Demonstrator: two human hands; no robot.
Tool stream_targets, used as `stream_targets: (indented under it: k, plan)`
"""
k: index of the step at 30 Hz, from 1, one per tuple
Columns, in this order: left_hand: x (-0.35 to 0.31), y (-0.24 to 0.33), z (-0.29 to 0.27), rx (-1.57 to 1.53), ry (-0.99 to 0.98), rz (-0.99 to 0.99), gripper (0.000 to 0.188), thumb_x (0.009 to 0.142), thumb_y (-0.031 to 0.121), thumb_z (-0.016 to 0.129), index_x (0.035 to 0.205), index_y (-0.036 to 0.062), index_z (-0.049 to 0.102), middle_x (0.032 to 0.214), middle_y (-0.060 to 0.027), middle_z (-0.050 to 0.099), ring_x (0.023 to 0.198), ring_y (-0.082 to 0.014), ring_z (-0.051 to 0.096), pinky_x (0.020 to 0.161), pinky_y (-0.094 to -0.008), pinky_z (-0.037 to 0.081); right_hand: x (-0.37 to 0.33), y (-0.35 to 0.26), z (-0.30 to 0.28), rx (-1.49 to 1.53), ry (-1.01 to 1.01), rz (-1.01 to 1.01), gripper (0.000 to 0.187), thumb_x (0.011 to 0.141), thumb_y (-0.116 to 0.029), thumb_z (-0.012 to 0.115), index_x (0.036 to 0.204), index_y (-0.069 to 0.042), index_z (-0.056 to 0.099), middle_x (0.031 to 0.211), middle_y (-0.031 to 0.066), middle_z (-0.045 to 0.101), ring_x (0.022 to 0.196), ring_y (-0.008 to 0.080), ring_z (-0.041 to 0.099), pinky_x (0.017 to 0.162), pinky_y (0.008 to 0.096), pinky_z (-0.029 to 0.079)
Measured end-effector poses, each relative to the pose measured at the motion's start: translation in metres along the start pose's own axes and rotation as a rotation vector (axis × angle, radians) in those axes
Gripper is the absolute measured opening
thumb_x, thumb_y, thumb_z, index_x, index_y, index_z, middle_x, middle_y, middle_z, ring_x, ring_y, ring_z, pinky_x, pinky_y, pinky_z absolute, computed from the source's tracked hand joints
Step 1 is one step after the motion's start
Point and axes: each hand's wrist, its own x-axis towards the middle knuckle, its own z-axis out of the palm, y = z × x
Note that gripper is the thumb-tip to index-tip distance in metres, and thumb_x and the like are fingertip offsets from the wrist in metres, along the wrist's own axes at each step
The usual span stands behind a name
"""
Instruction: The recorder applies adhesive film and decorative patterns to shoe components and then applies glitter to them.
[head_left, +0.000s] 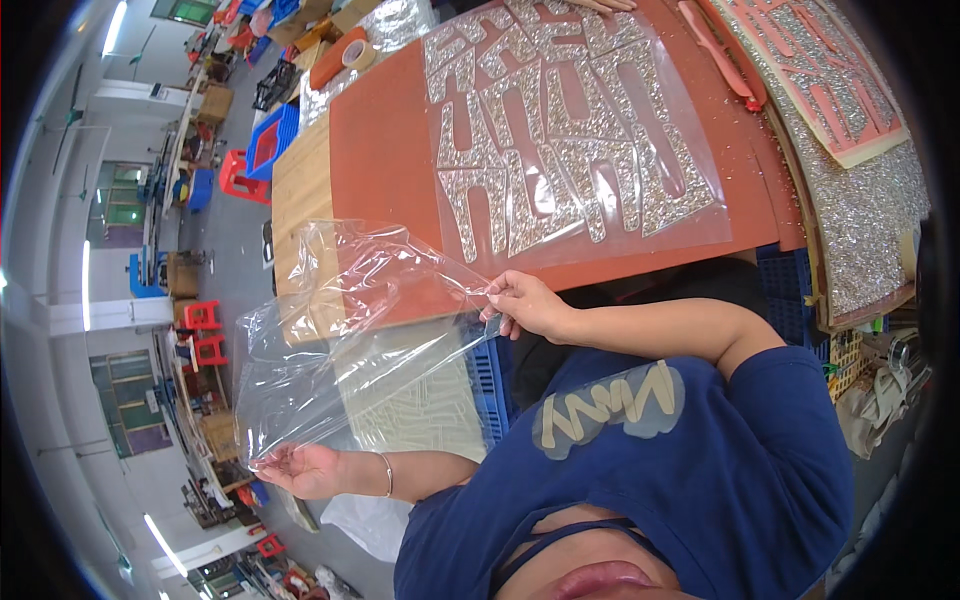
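Note:
A large sheet of clear plastic film hangs, wrinkled and shiny, between my two hands. My left hand, with a bracelet at the wrist, pinches its lower left corner. My right hand grips another corner near the table's front edge. Beyond my right hand, a transparent sheet of glittery rhinestone pieces lies flat on the reddish-brown table mat. The pieces form strips and looped shapes. Part of the held film overlaps the mat and the wooden board on its left.
Another person's hand rests at the far edge. A tray of loose rhinestones bears a pink stencil; a red scraper-like tool lies nearby. Below the table are a blue crate and a pale patterned sheet. A tape roll sits far left.

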Motion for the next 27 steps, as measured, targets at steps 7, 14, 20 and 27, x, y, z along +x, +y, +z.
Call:
stream_targets:
  k: [7, 14, 20, 27]
  plan:
    - [-0.016, 0.006, 0.028, 0.086, 0.012, 0.19, 0.016, 0.091, 0.005, 0.051, 0.105, -0.0003, 0.055, 0.095, -0.0099, 0.062, 0.083, -0.0171, 0.059, 0.075, -0.0286, 0.05, 0.003, 0.016, 0.003, -0.119, -0.081, 0.057, 0.017, 0.095, -0.015, 0.047, 0.103, 0.001, 0.046, 0.091, 0.0151, 0.067, 0.056, 0.0153, 0.06, 0.047, 0.0269, 0.05]
    - [-0.016, -0.005, 0.035, 0.081, 0.037, 0.111, 0.015, 0.09, 0.005, 0.051, 0.104, 0.0004, 0.057, 0.094, -0.0086, 0.062, 0.085, -0.0177, 0.06, 0.074, -0.0291, 0.049, 0.019, 0.033, -0.022, -0.25, -0.085, 0.091, 0.02, 0.095, -0.019, 0.048, 0.1, 0.001, 0.05, 0.082, 0.0141, 0.067, 0.055, 0.0158, 0.06, 0.047, 0.0274, 0.049]
    - [-0.012, -0.01, 0.034, 0.127, -0.08, 0.151, 0.021, 0.093, 0.008, 0.049, 0.112, -0.0002, 0.054, 0.1, -0.0073, 0.06, 0.09, -0.0161, 0.058, 0.075, -0.0276, 0.047, 0.017, 0.032, -0.026, -0.336, -0.109, 0.103, 0.022, 0.096, -0.02, 0.047, 0.096, 0.001, 0.054, 0.073, 0.0111, 0.065, 0.054, 0.0156, 0.059, 0.048, 0.0275, 0.049]
    - [-0.02, -0.012, 0.043, 0.108, -0.058, 0.21, 0.021, 0.091, 0.005, 0.05, 0.111, -0.0009, 0.054, 0.099, -0.0102, 0.06, 0.091, -0.0196, 0.058, 0.077, -0.0298, 0.047, 0.017, 0.028, -0.028, -0.354, -0.151, 0.131, 0.022, 0.097, -0.02, 0.047, 0.097, 0.001, 0.054, 0.066, 0.0073, 0.06, 0.055, 0.0145, 0.059, 0.048, 0.0261, 0.048]
